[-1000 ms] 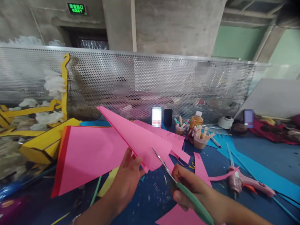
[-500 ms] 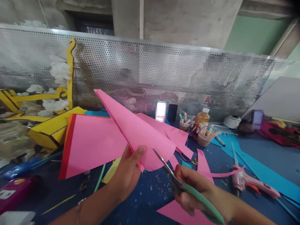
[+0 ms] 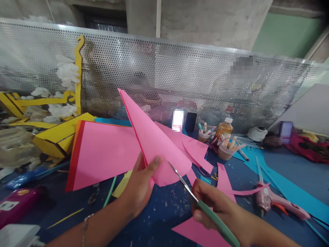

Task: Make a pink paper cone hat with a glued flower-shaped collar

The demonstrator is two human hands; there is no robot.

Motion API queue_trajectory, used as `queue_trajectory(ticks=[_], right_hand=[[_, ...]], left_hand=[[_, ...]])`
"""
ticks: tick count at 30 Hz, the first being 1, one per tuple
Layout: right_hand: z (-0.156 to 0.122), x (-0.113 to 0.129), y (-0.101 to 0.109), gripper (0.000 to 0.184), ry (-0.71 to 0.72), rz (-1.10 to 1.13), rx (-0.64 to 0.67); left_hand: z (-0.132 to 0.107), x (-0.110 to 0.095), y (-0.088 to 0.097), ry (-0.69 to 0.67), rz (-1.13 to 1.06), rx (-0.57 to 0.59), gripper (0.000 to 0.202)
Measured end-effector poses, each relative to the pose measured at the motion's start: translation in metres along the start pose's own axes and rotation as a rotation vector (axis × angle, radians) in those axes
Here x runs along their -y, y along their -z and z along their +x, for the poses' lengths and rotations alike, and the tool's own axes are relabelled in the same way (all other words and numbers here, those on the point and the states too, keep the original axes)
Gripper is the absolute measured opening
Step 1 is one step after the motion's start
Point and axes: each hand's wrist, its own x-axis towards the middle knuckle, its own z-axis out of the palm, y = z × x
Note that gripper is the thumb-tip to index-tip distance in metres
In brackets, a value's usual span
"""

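My left hand (image 3: 140, 187) grips a rolled cone of pink paper (image 3: 151, 144) near its curved, snipped lower edge, with the point rising up and back. My right hand (image 3: 216, 209) is wrapped around the green handles of a pair of scissors (image 3: 183, 181). Their narrow metal blades look nearly closed and reach toward the cone's lower edge. I cannot tell whether they touch the paper. Below my left hand, a large pink sheet (image 3: 102, 154) with a red edge lies on the table, partly hidden by the cone.
Pink offcuts and paper scraps lie on the dark blue table top (image 3: 164, 212). A pink glue gun (image 3: 272, 202) rests on the right, beside blue paper strips. Behind stand a phone (image 3: 191, 121), pots of markers (image 3: 225, 149) and a bottle (image 3: 224, 128). Yellow cardboard (image 3: 56, 142) sits left.
The cone has turned more upright, its point moving up and to the right. My left hand has risen slightly, and the view has tilted downward. The scissors remain near the cone's lower edge.
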Motion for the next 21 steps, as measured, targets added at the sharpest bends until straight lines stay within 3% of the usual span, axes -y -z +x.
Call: queue_trajectory(ticks=[7, 21], right_hand=[[0.003, -0.001, 0.001, 0.052, 0.001, 0.006, -0.032], [-0.002, -0.012, 0.006, 0.046, 0.078, 0.001, 0.008]], left_hand=[[0.001, 0.000, 0.001, -0.001, 0.003, 0.009, 0.072], [0.009, -0.005, 0.008, -0.009, -0.016, -0.005, 0.058]])
